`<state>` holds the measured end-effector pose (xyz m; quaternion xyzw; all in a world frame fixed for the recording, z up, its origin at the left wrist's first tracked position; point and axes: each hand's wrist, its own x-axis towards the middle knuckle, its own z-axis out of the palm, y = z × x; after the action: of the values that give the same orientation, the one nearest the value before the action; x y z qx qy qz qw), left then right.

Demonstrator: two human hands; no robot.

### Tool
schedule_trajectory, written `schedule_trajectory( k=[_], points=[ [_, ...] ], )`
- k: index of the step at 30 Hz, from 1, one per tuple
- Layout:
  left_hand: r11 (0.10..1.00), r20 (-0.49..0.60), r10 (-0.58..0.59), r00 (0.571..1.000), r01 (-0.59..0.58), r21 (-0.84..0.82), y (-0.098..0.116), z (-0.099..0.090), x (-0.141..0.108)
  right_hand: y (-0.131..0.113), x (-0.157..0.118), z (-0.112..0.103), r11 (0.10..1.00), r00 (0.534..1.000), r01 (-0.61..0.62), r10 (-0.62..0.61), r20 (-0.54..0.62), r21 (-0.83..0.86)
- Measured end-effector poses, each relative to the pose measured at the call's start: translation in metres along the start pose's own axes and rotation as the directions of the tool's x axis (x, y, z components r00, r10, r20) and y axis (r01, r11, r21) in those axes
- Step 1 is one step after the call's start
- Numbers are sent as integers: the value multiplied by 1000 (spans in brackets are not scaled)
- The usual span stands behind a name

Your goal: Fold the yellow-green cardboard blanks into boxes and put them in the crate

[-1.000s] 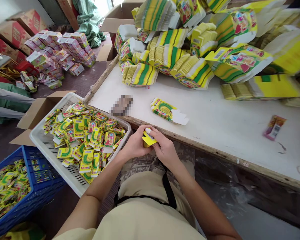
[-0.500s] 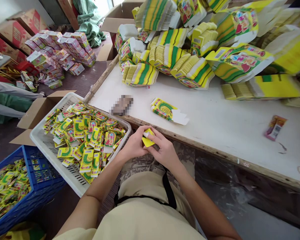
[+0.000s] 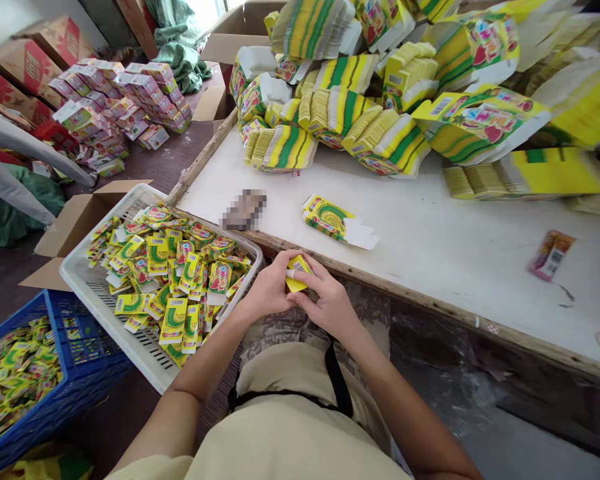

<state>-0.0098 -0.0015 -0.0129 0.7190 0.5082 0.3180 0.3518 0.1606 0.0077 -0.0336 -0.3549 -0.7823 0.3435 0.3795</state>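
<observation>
Between my two hands is a small yellow carton (image 3: 299,270) with a barcode on the side facing me, held just off the table's front edge. My left hand (image 3: 271,288) wraps round its left side. The fingers of my right hand (image 3: 327,293) press on it from the right, near its end. My palms hide much of the carton. On the white table (image 3: 420,233) beyond lies another yellow carton (image 3: 333,219) with its white end flaps open. To my left, a white plastic basket (image 3: 75,273) holds many similar small cartons.
Bundles of flat yellow cartons (image 3: 370,127) are heaped along the table's back. A pink packet (image 3: 553,255) lies at the right. A blue crate (image 3: 87,353) of filled packets, a cardboard box (image 3: 75,220) and another person's legs (image 3: 27,150) are on the left.
The carton's end flap, raised before, now lies flatter and the barcode side shows. My hands have barely shifted. At the far left, the other person's legs have moved right.
</observation>
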Motion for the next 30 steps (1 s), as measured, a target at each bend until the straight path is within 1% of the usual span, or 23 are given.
schedule_trajectory(
  k=[14, 22, 27, 30],
  points=[
    [1000, 6, -1, 1000, 1, 5, -1, 2, 0, -2, -1, 1, 1000, 1000, 0, 0, -1, -9],
    [1000, 11, -21, 1000, 21, -10, -2, 3, -1, -2, -2, 2, 1000, 1000, -11, 11, -10, -20],
    [999, 15, -37, 999, 37, 26, 2, 2, -1, -2, 0, -1, 997, 1000, -15, 16, 13, -73],
    [998, 13, -7, 1000, 6, 56, -1, 4, -3, -2, 1, -4, 994, 999, -4, 9, 43, -112]
  ],
)
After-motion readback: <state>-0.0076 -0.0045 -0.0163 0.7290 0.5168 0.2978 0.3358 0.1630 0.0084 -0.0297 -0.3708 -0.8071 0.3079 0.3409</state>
